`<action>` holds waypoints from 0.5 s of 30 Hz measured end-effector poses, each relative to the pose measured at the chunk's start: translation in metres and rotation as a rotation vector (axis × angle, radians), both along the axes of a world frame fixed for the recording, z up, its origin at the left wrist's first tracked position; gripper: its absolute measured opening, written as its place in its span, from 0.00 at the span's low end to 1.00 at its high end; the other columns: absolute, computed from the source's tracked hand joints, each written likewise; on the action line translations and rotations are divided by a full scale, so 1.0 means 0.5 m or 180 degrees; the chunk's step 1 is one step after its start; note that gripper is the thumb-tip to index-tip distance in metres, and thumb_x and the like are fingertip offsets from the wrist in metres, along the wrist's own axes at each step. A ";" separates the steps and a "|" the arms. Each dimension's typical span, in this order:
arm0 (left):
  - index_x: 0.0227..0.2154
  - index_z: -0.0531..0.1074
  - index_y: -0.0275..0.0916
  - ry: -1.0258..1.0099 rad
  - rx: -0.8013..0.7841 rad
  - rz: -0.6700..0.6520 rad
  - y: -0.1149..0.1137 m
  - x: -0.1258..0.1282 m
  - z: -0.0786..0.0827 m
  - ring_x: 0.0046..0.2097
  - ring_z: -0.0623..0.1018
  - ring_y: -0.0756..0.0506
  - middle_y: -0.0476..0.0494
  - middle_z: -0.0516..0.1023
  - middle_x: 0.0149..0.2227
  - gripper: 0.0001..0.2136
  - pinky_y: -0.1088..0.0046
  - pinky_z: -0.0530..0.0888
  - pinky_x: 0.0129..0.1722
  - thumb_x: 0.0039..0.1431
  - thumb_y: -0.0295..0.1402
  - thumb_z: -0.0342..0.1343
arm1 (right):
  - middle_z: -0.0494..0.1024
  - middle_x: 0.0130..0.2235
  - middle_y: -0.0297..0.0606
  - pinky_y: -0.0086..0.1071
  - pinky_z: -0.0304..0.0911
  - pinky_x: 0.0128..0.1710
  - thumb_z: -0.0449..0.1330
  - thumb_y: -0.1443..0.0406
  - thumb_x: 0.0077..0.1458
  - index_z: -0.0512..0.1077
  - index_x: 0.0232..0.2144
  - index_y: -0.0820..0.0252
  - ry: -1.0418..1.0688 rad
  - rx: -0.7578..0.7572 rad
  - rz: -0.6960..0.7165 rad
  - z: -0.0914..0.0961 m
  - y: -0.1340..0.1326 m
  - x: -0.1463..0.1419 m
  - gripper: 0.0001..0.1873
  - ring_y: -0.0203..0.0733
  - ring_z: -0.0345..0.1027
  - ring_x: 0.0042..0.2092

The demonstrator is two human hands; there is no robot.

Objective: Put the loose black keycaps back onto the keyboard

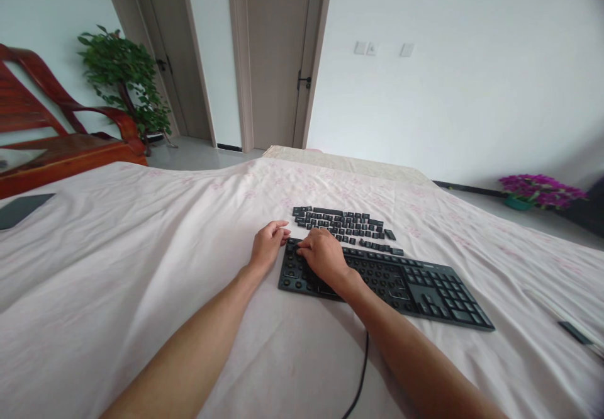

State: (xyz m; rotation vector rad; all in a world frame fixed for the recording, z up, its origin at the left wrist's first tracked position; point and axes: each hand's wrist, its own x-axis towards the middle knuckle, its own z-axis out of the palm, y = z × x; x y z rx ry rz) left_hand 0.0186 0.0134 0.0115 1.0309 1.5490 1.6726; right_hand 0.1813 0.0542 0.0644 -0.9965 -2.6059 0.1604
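Observation:
A black keyboard point(425, 296) lies slantwise on the pale cloth; its right end has keycaps, while much of its left and middle shows bare key switches. My right hand point(323, 252) is over its upper left part, fingertips pinched together at the top row; whatever is between them is hidden. Just off the keyboard's upper left corner rests my left hand point(268, 244), fingers partly stretched with small gaps, seemingly holding nothing. Behind the keyboard, loose black keycaps point(352, 224) lie in rough rows, the nearest partly hidden by my right hand.
A black cable point(362, 375) runs toward me over the wrinkled cloth point(189, 236). A dark flat object point(23, 210) lies at the left and a thin dark-and-white item point(576, 332) at the right. Beyond stand a wooden armchair point(70, 145), a green plant point(117, 73) and purple flowers point(542, 187).

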 end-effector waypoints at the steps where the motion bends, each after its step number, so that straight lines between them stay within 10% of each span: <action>1: 0.43 0.75 0.36 -0.0001 0.0008 -0.0003 0.001 -0.001 -0.002 0.37 0.80 0.46 0.39 0.81 0.37 0.14 0.69 0.77 0.39 0.56 0.32 0.52 | 0.77 0.36 0.37 0.30 0.58 0.43 0.63 0.63 0.54 0.80 0.33 0.56 -0.0051 0.0043 0.0033 0.002 -0.004 0.000 0.06 0.41 0.66 0.42; 15: 0.44 0.75 0.37 0.0016 0.0056 -0.0009 0.006 -0.003 -0.012 0.38 0.80 0.46 0.40 0.81 0.37 0.14 0.70 0.77 0.38 0.56 0.33 0.52 | 0.73 0.39 0.45 0.38 0.56 0.42 0.51 0.70 0.61 0.76 0.34 0.61 -0.0834 0.0778 0.0259 0.003 -0.046 -0.007 0.12 0.47 0.61 0.43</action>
